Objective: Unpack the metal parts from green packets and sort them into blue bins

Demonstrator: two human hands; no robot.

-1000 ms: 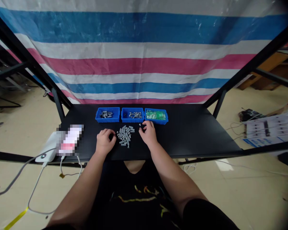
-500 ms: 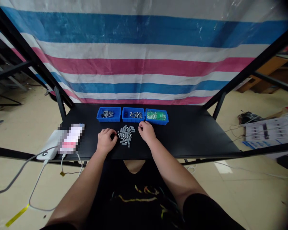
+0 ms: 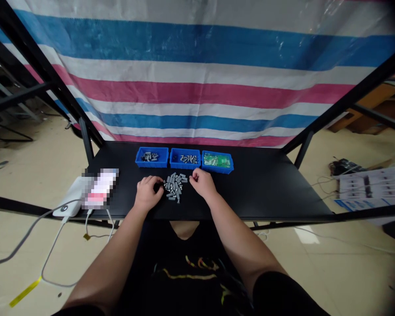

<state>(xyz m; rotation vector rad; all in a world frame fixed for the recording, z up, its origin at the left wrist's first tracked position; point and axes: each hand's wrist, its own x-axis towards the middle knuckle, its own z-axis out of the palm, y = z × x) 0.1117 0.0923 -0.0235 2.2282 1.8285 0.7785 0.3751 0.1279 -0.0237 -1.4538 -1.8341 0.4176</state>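
A pile of small grey cylindrical pieces with shiny metal bits (image 3: 175, 186) lies on the black table (image 3: 260, 193) between my hands. My left hand (image 3: 149, 192) rests at the pile's left edge, its fingers curled round with the tips near the pieces; what they hold, if anything, is too small to tell. On the pile's right side, my right hand (image 3: 202, 182) is closed, thumb and fingers together, just in front of the blue bins. Whether something small sits in its fingertips cannot be made out.
Behind the pile stand three blue bins: the left one (image 3: 152, 164) with grey pieces, the middle one (image 3: 185, 166) with metal parts, the right one (image 3: 217, 169) with green boards. A blurred phone (image 3: 102, 186), white power bank (image 3: 69, 202) and cables lie left. Black frame posts flank the table.
The whole view has shifted slightly, so the table and bins sit a little further right. My right hand's fingers have moved slightly; the left hand stays beside the pile.
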